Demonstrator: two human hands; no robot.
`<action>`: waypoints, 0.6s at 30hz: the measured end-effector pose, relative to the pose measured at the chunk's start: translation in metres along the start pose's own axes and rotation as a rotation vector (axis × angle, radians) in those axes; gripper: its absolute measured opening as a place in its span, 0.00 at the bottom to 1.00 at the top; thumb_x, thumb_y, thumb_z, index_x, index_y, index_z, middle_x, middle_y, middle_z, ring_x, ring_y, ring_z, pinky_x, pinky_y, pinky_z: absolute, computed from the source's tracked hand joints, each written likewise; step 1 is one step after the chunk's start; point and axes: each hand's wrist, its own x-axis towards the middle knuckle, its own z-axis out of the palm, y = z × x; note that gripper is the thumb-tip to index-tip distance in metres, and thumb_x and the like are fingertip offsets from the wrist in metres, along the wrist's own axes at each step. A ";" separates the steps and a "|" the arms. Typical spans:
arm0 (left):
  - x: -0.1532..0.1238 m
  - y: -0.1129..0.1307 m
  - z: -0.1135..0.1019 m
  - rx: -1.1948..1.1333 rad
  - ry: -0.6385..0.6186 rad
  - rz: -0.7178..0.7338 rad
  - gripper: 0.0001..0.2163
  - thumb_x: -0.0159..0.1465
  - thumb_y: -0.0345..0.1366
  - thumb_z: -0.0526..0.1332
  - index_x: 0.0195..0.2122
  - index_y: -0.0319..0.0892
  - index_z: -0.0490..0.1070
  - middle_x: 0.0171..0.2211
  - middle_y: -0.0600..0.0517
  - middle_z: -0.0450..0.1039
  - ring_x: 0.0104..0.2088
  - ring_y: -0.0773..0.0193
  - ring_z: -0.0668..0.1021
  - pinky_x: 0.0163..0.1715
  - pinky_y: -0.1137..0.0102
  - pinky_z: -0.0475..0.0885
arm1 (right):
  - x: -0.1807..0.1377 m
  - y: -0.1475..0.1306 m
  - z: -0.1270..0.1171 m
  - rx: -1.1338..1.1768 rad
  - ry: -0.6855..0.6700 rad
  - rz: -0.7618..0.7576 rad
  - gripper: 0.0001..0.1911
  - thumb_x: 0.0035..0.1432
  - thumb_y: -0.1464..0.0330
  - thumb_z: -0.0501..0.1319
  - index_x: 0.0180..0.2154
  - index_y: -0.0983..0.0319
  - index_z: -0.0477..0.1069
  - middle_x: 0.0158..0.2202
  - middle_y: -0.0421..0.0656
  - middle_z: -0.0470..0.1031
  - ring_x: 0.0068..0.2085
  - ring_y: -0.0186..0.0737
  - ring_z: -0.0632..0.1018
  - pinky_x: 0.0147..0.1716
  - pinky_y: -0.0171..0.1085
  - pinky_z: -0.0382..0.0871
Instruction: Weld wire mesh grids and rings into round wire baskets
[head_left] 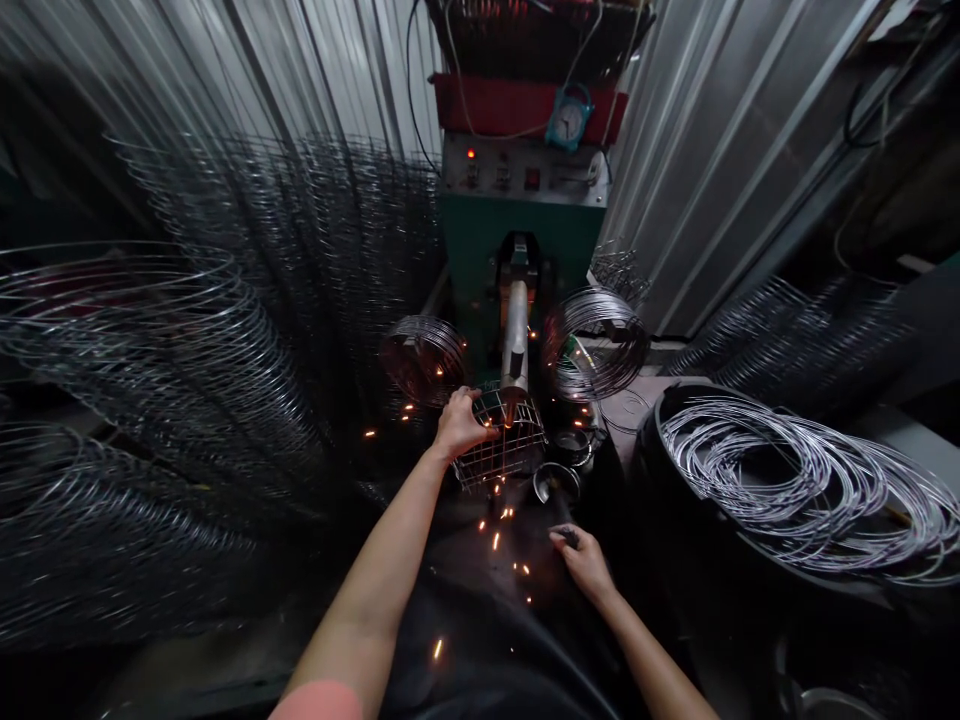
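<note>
My left hand (pixel 459 423) grips the rim of a round wire cage (pixel 504 440) and holds it under the grey arm (pixel 515 335) of a green welding machine (pixel 517 230). Orange sparks (pixel 496 525) fall from the cage onto the dark surface below. My right hand (pixel 581 558) rests lower and to the right, its fingers closed on a small dark object that I cannot make out. Two small metal cups (pixel 556 483) sit between the cage and my right hand.
Bundles of wire rings (pixel 600 340) hang on both sides of the machine arm. Large stacks of wire rings (pixel 150 340) fill the left. A black tub (pixel 675 520) with loose wire hoops (pixel 795 480) stands at the right. Corrugated metal walls (pixel 712 150) stand behind.
</note>
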 end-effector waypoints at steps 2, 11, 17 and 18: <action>-0.002 -0.001 -0.001 -0.012 -0.025 0.002 0.36 0.39 0.38 0.71 0.51 0.37 0.63 0.56 0.39 0.62 0.59 0.47 0.63 0.58 0.57 0.61 | -0.006 -0.004 -0.002 -0.004 -0.030 -0.021 0.22 0.49 0.49 0.58 0.28 0.62 0.75 0.29 0.47 0.78 0.34 0.48 0.78 0.37 0.43 0.71; -0.050 -0.008 0.000 -0.075 -0.076 0.147 0.39 0.38 0.38 0.72 0.54 0.41 0.62 0.59 0.42 0.58 0.61 0.48 0.61 0.60 0.56 0.59 | -0.037 -0.016 -0.025 -0.036 -0.131 -0.020 0.19 0.51 0.53 0.59 0.27 0.62 0.75 0.25 0.43 0.76 0.29 0.44 0.76 0.30 0.38 0.69; -0.056 0.004 -0.003 -0.024 -0.088 0.194 0.40 0.38 0.35 0.72 0.54 0.40 0.62 0.60 0.40 0.57 0.62 0.45 0.59 0.60 0.54 0.58 | -0.040 -0.014 -0.018 -0.004 -0.095 -0.023 0.20 0.50 0.51 0.59 0.26 0.62 0.75 0.25 0.44 0.76 0.30 0.45 0.77 0.32 0.39 0.70; -0.056 0.005 -0.003 -0.019 -0.096 0.196 0.39 0.38 0.35 0.72 0.54 0.40 0.62 0.60 0.40 0.57 0.62 0.45 0.59 0.60 0.54 0.58 | -0.040 -0.013 -0.016 -0.001 -0.094 -0.028 0.20 0.50 0.51 0.59 0.26 0.62 0.75 0.25 0.44 0.77 0.30 0.46 0.77 0.32 0.39 0.70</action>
